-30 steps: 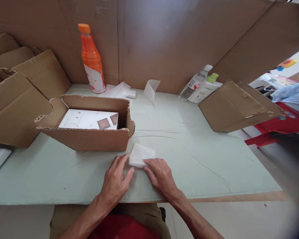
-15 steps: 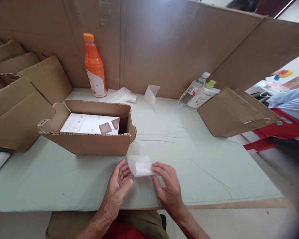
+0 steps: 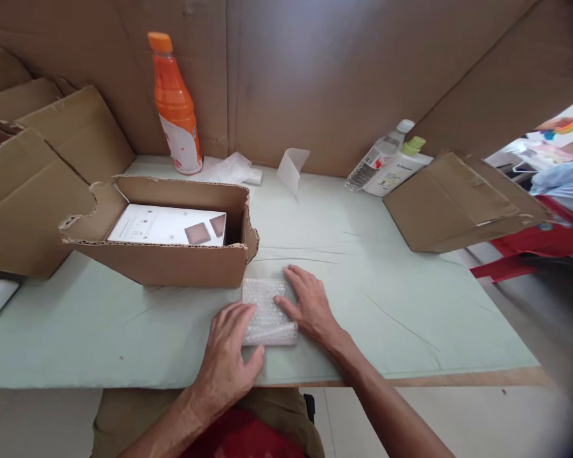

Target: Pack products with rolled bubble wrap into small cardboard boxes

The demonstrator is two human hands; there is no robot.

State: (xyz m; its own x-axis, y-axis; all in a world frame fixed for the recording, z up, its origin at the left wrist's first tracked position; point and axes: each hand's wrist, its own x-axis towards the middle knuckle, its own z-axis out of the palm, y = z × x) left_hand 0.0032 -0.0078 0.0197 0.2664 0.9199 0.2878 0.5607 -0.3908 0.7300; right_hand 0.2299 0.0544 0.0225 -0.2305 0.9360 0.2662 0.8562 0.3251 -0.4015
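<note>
A small piece of bubble wrap (image 3: 267,312) lies flat on the pale green table cover (image 3: 363,305), just in front of an open cardboard box (image 3: 167,261). My left hand (image 3: 229,356) rests on its near left corner with the fingers flat. My right hand (image 3: 308,305) presses on its right side, fingers stretched out and spread. Inside the box lies a white product box (image 3: 167,226) with two brown squares printed on it.
An orange bottle (image 3: 174,108) stands at the back by the cardboard wall (image 3: 315,76). More bubble wrap (image 3: 226,170) and a white paper slip (image 3: 291,168) lie behind the box. Two bottles (image 3: 386,162) lean at the back right beside a flattened carton (image 3: 458,203). Folded cartons (image 3: 33,172) stack at left.
The bubble wrap was lifted between both hands half a second ago; now it lies spread flat on the table, and both hands press down on it.
</note>
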